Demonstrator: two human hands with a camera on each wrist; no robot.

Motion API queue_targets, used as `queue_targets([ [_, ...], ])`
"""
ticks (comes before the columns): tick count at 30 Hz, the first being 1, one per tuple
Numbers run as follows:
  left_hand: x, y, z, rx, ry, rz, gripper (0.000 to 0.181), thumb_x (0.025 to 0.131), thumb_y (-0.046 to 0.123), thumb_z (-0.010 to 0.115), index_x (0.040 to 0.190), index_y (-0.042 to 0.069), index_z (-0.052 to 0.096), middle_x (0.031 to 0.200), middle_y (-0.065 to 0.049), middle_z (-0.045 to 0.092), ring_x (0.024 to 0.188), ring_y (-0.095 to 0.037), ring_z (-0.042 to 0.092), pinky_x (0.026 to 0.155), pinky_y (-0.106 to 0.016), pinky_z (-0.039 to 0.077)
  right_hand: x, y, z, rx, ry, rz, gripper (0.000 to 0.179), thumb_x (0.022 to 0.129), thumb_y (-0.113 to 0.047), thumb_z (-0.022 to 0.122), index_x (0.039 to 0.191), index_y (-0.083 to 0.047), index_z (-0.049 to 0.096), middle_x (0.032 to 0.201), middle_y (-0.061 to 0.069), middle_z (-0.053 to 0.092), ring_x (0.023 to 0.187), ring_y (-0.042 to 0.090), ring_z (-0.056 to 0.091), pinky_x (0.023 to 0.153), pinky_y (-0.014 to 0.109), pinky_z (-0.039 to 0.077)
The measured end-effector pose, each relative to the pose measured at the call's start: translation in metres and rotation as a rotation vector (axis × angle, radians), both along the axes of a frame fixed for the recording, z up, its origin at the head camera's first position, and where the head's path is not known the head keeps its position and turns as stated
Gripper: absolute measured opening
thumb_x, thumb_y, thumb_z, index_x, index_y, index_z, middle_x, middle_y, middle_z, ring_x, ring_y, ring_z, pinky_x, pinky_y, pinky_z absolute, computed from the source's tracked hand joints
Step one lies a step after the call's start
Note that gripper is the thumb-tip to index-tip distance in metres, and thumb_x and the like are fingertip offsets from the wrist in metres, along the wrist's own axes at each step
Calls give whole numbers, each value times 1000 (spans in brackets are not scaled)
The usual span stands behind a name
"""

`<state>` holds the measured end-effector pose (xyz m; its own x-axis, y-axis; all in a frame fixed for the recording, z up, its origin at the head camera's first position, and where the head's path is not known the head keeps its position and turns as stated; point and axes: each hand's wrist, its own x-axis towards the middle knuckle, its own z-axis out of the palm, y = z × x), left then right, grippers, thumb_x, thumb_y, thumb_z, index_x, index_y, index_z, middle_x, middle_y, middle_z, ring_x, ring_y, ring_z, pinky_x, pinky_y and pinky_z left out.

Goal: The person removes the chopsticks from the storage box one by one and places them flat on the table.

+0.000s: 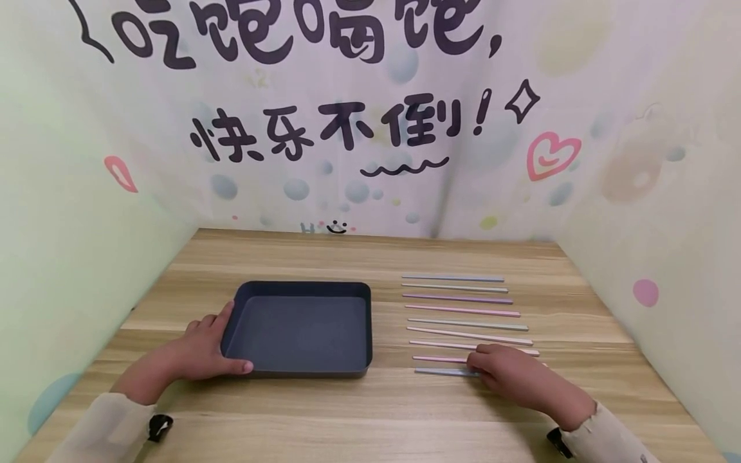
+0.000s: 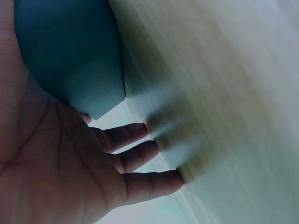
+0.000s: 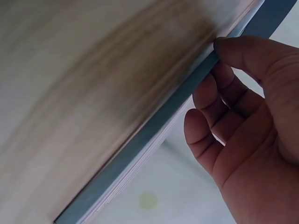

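A dark rectangular tray (image 1: 303, 331) lies on the wooden table, left of centre. My left hand (image 1: 199, 352) spans its front left corner, thumb along the front wall and the forefinger at the left side. In the left wrist view the other fingers (image 2: 152, 186) stretch out straight, tips on the tabletop beside the tray wall (image 2: 74, 56). At the right, my right hand (image 1: 518, 376) pinches the nearest chopstick, a blue one (image 1: 440, 371), between thumb and fingertips. The right wrist view shows this chopstick (image 3: 140, 144) close up, running along the table; its far end is hidden by the hand in the head view.
Several more chopsticks lie in a row behind the blue one, roughly parallel: a pink one (image 1: 434, 358), white ones (image 1: 463, 332), a purple one (image 1: 457, 298) and a blue one (image 1: 451, 278) farthest back. Bare wood (image 1: 388, 321) separates tray and chopsticks. A printed cloth wall (image 1: 370, 199) closes the back.
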<state>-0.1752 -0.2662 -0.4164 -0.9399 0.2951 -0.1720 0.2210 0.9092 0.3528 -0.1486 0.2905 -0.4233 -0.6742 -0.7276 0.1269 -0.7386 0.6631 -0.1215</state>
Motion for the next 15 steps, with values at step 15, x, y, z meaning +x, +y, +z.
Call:
queue_targets([
  [15, -3, 3, 1, -7, -15, -13, 131, 74, 67, 75, 151, -13, 4, 136, -47, 33, 121, -66, 31, 92, -68, 38, -9, 16, 11, -105, 54, -18, 20, 83, -2, 76, 94, -17, 68, 89, -11, 59, 76, 4, 55, 64, 30, 48],
])
